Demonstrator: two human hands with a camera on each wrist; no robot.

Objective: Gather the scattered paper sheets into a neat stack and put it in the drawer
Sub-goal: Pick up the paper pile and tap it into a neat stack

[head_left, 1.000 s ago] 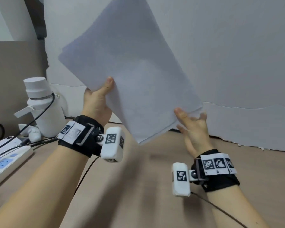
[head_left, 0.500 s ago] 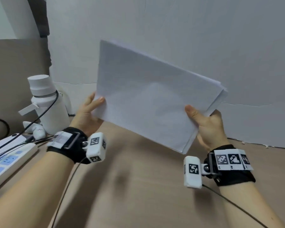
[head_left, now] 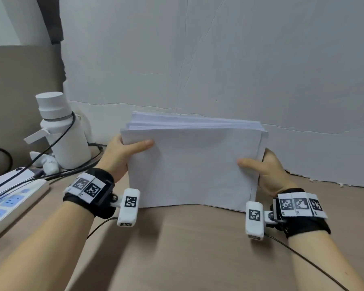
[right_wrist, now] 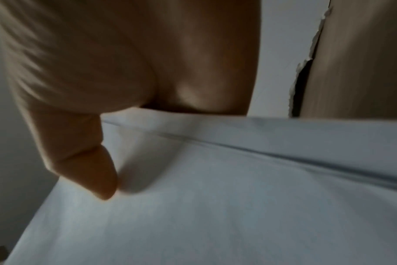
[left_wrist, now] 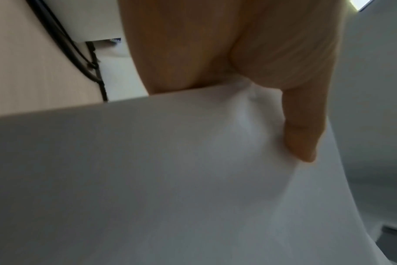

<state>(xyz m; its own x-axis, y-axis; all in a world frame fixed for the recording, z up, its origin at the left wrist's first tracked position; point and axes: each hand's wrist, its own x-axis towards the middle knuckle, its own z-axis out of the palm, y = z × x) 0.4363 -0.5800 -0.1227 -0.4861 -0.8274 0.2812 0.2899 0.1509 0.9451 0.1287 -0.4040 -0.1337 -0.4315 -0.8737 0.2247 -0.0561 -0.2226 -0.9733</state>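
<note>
A stack of white paper sheets [head_left: 193,166] stands upright on its long edge on the wooden desk [head_left: 198,248], in front of the white wall. My left hand [head_left: 122,156] grips its left side, thumb lying across the front sheet. My right hand [head_left: 261,166] grips the right side the same way. The upper edges of the sheets are slightly fanned and uneven. In the left wrist view the thumb [left_wrist: 304,125] presses the paper [left_wrist: 170,179]; in the right wrist view the thumb [right_wrist: 91,170] presses the paper [right_wrist: 215,215]. The fingers behind the stack are hidden. No drawer is visible.
A white bottle [head_left: 61,133] stands at the left with black cables [head_left: 57,143] draped over it. A white power strip [head_left: 11,204] lies along the left desk edge. The white wall panel [head_left: 219,59] rises right behind the stack.
The stack, held tilted in the air a second ago, has turned level and come down onto the desk on its long edge. Both hands moved lower and now hold its two sides.
</note>
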